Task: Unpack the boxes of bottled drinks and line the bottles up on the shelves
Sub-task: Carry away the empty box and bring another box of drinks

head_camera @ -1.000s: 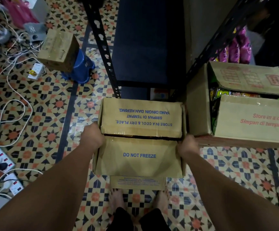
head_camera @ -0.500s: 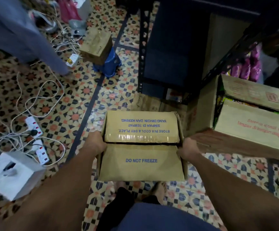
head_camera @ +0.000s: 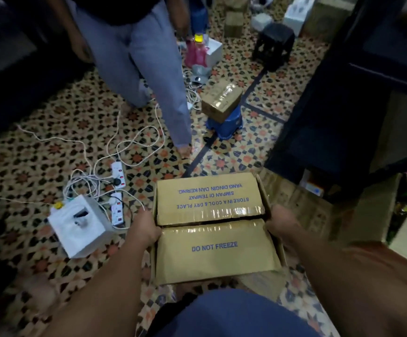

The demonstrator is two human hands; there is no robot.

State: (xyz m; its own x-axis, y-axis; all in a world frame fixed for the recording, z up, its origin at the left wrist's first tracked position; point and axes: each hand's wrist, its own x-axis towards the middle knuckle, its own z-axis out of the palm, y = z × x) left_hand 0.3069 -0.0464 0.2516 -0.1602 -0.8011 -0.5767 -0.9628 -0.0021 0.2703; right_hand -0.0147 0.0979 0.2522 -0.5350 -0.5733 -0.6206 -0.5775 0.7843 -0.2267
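Above the patterned tile floor, a brown rectangular cardboard box with taped flaps folded over its top, contents hidden, is gripped at its sides by the left hand and right hand. Its long axis runs away from the person, "DO NOT FREEZE" printed on the nearer flap.

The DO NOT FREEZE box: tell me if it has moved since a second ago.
Yes. The DO NOT FREEZE box has moved back from the dark shelf rack, gripped by the left hand and right hand.

Patterned tile floor under white power strips, white box, blue stool
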